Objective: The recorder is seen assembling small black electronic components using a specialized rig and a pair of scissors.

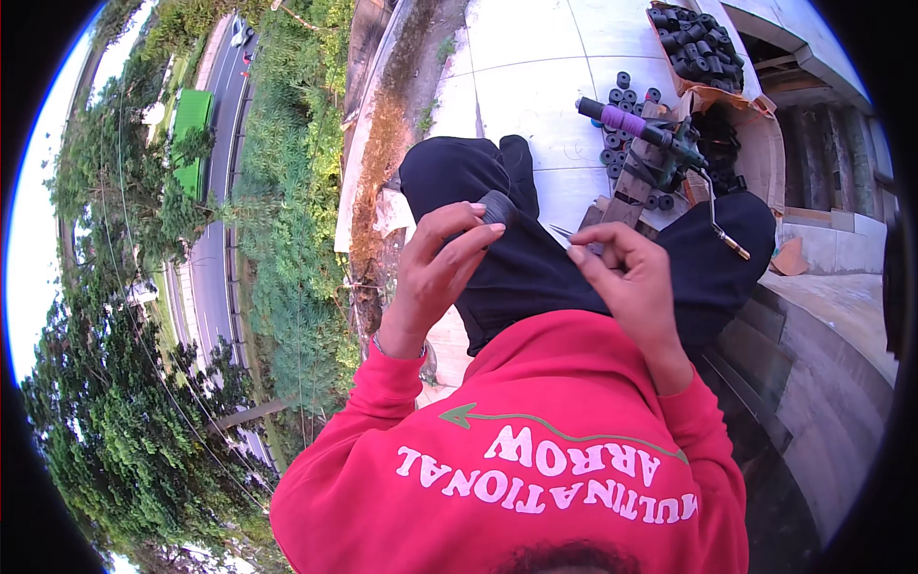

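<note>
- Black rubber roller (495, 208), centre frame, pinched between thumb and fingers of the left hand (435, 273) over the lap.
- Right hand (626, 277), fingers pinched on a thin metal pin (564, 231), beside it.
- Step judged: fitting; next calls for aligning pin and bore.
- Upper right: hand drill (660, 143), loose rollers (626, 96), cardboard box (698, 43).
</note>
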The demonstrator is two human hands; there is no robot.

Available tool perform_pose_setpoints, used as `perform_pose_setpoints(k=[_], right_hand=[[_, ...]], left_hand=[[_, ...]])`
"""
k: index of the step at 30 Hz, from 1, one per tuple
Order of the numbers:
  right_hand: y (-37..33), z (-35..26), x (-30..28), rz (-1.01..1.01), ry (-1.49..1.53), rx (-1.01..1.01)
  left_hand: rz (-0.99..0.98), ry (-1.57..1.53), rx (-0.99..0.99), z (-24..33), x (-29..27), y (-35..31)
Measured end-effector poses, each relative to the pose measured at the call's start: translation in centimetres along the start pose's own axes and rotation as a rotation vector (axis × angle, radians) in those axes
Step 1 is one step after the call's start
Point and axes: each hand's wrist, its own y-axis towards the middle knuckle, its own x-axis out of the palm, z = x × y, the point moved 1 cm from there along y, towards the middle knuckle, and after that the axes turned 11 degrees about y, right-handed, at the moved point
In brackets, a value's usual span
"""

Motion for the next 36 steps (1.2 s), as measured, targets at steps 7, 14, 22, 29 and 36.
perform_pose_setpoints(k=[7, 14, 22, 29, 36], right_hand=[[0.6, 2.6, 1.5, -0.032, 0.264, 0.18], [0.1, 3.4, 1.5, -0.026, 0.359, 0.246], [-0.2, 4.1, 0.6, 0.041, 0.223, 0.025], [0.0, 3.6, 0.4, -0.047, 0.469, 0.174], [0.2, 4.3, 0.7, -0.055, 0.837, 0.296]], left_hand=[[0.007, -0.144, 0.091, 1.9, 2.1, -0.3], [-0.021, -0.133, 0.128, 2.6, 3.3, -1.1], [-0.106, -0.162, 0.13, 2.5, 3.8, -1.9], [-0.151, -0.151, 0.126, 2.4, 3.7, -2.3], [-0.174, -0.236, -0.187, 3.4, 5.0, -2.2]])
